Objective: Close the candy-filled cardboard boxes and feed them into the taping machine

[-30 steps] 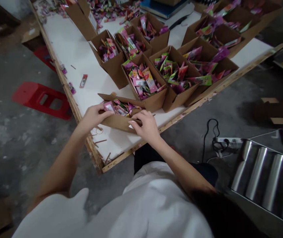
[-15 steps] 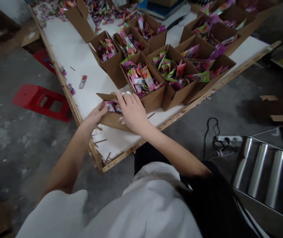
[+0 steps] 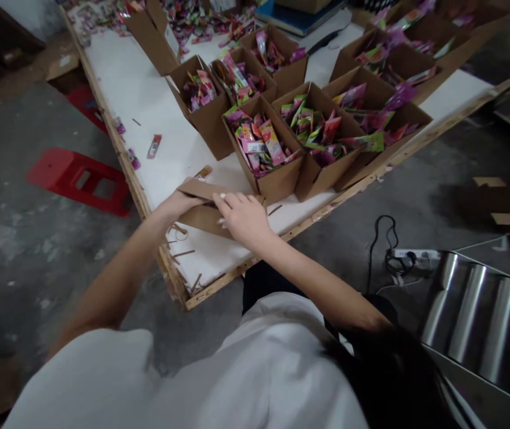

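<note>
A: Head view: where's the box?

B: The box (image 3: pixel 205 219) sits at the table's (image 3: pixel 148 107) near edge, just before the open boxes (image 3: pixel 264 149) of sachets. The left hand (image 3: pixel 178 205) grips its left end, thumb over the folded flap (image 3: pixel 199 189). The right hand (image 3: pixel 242 217) lies flat on top, fingers out.

A: Which step?

B: Closing the flaps, I judge. Next calls for pinning that flap while folding the rest.

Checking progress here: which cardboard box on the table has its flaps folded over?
The box at the near table edge, under the left hand and right hand; the other boxes stand open, showing sachets.
</note>
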{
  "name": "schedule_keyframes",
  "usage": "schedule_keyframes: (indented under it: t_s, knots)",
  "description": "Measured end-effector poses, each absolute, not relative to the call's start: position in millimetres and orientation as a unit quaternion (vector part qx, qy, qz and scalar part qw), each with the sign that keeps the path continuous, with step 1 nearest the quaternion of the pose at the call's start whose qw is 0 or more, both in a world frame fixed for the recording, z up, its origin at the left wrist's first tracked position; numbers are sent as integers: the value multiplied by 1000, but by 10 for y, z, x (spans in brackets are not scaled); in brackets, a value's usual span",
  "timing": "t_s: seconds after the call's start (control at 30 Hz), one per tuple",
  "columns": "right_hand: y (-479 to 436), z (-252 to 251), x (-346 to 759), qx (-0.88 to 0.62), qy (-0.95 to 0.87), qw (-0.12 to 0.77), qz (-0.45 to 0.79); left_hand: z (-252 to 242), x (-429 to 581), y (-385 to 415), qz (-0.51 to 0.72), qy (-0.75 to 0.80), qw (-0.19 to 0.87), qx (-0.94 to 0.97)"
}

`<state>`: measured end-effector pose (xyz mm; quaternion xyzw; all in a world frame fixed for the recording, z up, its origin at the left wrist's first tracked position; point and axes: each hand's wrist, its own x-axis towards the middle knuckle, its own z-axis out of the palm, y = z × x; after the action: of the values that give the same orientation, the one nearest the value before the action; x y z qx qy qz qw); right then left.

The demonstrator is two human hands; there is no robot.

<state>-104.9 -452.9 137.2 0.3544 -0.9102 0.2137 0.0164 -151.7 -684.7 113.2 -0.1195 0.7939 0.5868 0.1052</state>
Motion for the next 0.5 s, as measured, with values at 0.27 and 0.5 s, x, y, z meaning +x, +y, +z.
schedule_keyframes:
  t_s: [0.27, 0.5]
  knots:
    - [-4373, 1303, -1001, 358, -911, -30, 200, 567, -942, -7099, 766, 558, -57, -313]
    - [-4114, 1310, -961, 328, -916, 6, 230, 166, -532, -6193, 641, 703, -162, -261]
